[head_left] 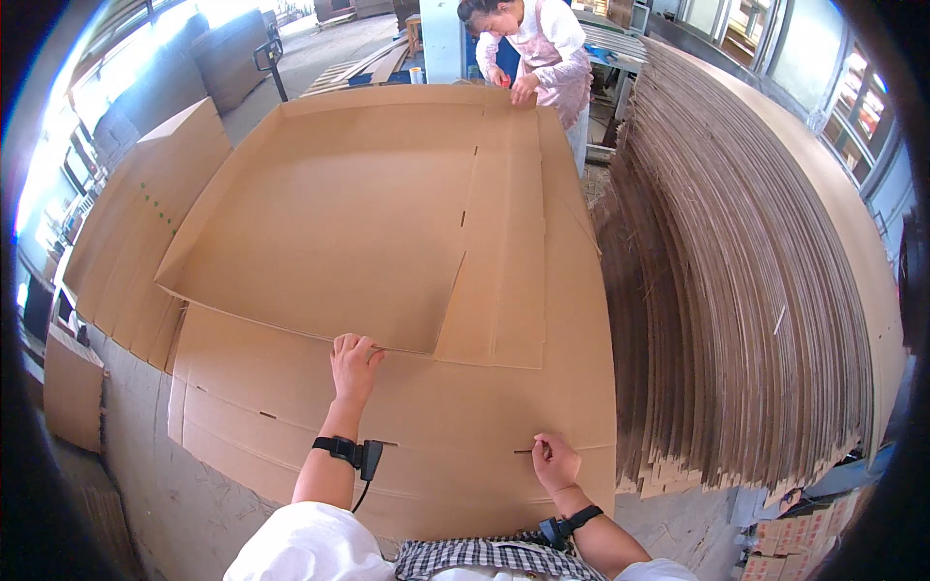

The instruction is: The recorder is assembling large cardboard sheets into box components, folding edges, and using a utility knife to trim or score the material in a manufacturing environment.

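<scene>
A large brown cardboard sheet [329, 223] with cut slots lies folded over a second, wider sheet [455, 426] on the work surface in front of me. My left hand [353, 365] presses on the near edge of the upper sheet, fingers curled over it. Nearer to me, my right hand [554, 461] pinches the lower sheet at a short slot. At the far end, another person in a pink apron [542, 48] holds the upper sheet's far edge with both hands.
A tall stack of flat cardboard sheets [736, 290] rises at the right, edges fanned. More cardboard panels [126, 232] lean at the left. Small printed boxes [785, 547] sit at lower right. A cart handle [269, 53] and pallets stand at the back.
</scene>
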`<control>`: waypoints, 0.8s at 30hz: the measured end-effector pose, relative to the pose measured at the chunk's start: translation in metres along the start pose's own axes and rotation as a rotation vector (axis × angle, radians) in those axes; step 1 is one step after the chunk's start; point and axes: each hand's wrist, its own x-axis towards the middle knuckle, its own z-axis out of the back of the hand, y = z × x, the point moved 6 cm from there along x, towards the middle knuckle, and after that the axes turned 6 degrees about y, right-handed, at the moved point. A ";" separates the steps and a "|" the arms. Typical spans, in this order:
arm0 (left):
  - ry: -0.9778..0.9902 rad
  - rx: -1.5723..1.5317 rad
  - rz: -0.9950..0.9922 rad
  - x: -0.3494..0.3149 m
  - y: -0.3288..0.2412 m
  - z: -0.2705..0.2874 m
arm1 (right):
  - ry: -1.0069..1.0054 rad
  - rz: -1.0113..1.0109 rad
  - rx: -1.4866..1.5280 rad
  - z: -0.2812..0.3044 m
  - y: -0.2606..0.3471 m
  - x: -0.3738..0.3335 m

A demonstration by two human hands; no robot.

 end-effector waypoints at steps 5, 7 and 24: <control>-0.019 -0.013 -0.003 -0.001 0.008 -0.001 | -0.011 -0.006 0.028 -0.001 0.003 0.000; -0.018 -0.016 -0.006 0.000 0.008 -0.002 | -0.016 -0.001 0.029 0.000 0.004 0.001; -0.014 -0.007 -0.005 -0.001 0.006 -0.001 | -0.018 0.011 0.014 0.003 0.008 0.002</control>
